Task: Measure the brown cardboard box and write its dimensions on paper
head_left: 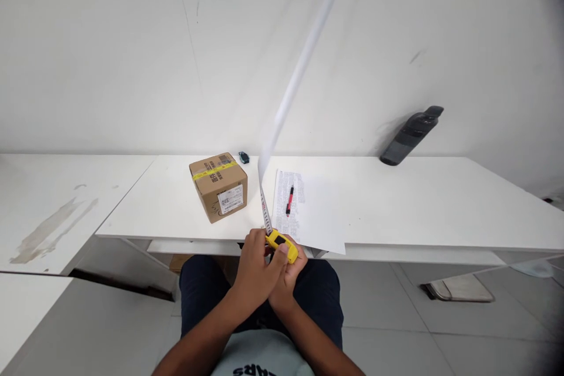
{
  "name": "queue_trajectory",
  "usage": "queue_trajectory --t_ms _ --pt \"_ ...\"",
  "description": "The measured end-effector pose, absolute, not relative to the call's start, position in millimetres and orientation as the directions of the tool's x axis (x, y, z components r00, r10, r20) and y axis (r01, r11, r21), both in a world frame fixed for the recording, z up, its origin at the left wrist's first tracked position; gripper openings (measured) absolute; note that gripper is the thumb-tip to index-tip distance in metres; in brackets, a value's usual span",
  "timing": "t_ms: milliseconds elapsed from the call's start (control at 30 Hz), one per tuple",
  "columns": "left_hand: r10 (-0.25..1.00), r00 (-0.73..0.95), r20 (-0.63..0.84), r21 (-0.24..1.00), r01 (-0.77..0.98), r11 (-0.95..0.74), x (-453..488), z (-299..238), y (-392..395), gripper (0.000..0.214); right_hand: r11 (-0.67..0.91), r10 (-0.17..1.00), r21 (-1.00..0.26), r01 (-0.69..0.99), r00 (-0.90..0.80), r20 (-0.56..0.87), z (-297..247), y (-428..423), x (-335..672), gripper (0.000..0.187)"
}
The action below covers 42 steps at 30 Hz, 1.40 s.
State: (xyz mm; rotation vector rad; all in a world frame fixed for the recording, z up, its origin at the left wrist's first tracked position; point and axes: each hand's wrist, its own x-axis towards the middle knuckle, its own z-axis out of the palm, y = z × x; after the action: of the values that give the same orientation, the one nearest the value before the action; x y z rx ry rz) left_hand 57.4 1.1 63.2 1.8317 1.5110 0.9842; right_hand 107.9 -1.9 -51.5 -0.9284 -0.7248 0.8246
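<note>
A yellow tape measure is held between my two hands, just in front of the desk's near edge. My left hand is closed at the case's left side, its thumb lying on top and its fingers curled near the blade's mouth. Wrapped around the right side and underneath is my right hand. The white blade sticks out of the case and rises up and away, bent near the desk and blurred towards the top. Some fingers are hidden behind the case.
On the white desk stands a taped cardboard box, with a small dark object behind it. A red and black pen lies on written paper. A dark bottle stands near the wall at the right.
</note>
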Motion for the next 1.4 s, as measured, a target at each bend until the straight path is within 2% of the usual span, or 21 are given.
queue_trajectory --t_ms 133,267,333,433,533,600,700,833,933,1000,1100,1200,1300,1400 --pt "0.995 0.077 0.063 0.938 0.336 -0.085 61.2 57.2 1.3 0.031 0.365 0.847 -0.892 -0.268 0.492 0.199 -49.1 -1.9 104.7 0.044" --pt "0.983 0.185 -0.017 0.998 0.065 0.005 58.4 51.7 4.3 0.045 0.359 0.846 -0.884 -0.301 0.505 0.172 -40.3 -2.0 108.2 0.045" --pt "0.983 0.184 0.0 0.997 0.077 -0.014 53.3 49.3 8.0 0.049 0.306 0.88 -0.881 -0.36 0.461 0.118 -35.3 -0.6 112.9 0.047" --pt "0.99 0.091 0.11 0.963 0.238 -0.129 43.9 42.9 17.0 0.045 0.175 0.954 -0.865 -0.471 0.299 0.03 -26.5 5.8 123.2 0.048" --pt "0.972 0.011 0.235 0.903 0.367 -0.223 37.2 32.3 25.4 0.038 0.048 0.984 -0.887 -0.459 0.177 -0.038 -15.2 13.7 134.9 0.05" --pt "0.972 0.006 0.235 0.906 0.361 -0.221 36.2 24.9 27.6 0.037 -0.016 0.991 -0.896 -0.443 0.112 -0.073 -7.4 16.4 140.8 0.051" --pt "0.978 0.035 0.204 0.929 0.31 -0.204 39.4 16.2 25.3 0.036 -0.075 0.994 -0.846 -0.528 0.031 -0.108 1.4 15.9 143.8 0.045" --pt "0.976 0.029 0.214 0.922 0.323 -0.211 44.2 10.6 19.9 0.034 -0.063 0.989 -0.82 -0.569 0.073 -0.127 2.4 17.1 141.5 0.041" --pt "0.975 0.051 0.217 0.908 0.355 -0.22 42.7 15.4 22.1 0.032 -0.079 0.98 -0.883 -0.462 0.127 -0.154 -4.2 22.6 145.1 0.043" --pt "0.975 0.073 0.211 0.907 0.357 -0.223 41.9 26.2 27.9 0.033 -0.059 0.975 -0.947 -0.317 0.187 -0.123 -10.0 25.5 151.5 0.044" --pt "0.963 0.144 0.226 0.894 0.361 -0.264 49.1 55.5 43.2 0.049 0.099 0.949 -0.995 0.007 0.299 0.097 -17.8 25.2 163.4 0.037" --pt "0.943 0.267 0.197 0.862 0.412 -0.296 70.9 93.6 65.3 0.071 0.185 0.915 -0.948 0.257 0.306 0.262 -22.0 19.7 174.3 0.027" --pt "0.901 0.429 0.063 0.724 0.602 -0.338 106.0 122.5 89.5 0.074 0.161 0.914 -0.906 0.392 0.287 0.287 -22.5 13.0 182.2 0.021" --pt "0.803 0.584 -0.117 0.476 0.743 -0.471 149.2 124.3 110.8 0.072 0.116 0.927 -0.891 0.44 0.275 0.256 -20.9 8.1 185.7 0.018"
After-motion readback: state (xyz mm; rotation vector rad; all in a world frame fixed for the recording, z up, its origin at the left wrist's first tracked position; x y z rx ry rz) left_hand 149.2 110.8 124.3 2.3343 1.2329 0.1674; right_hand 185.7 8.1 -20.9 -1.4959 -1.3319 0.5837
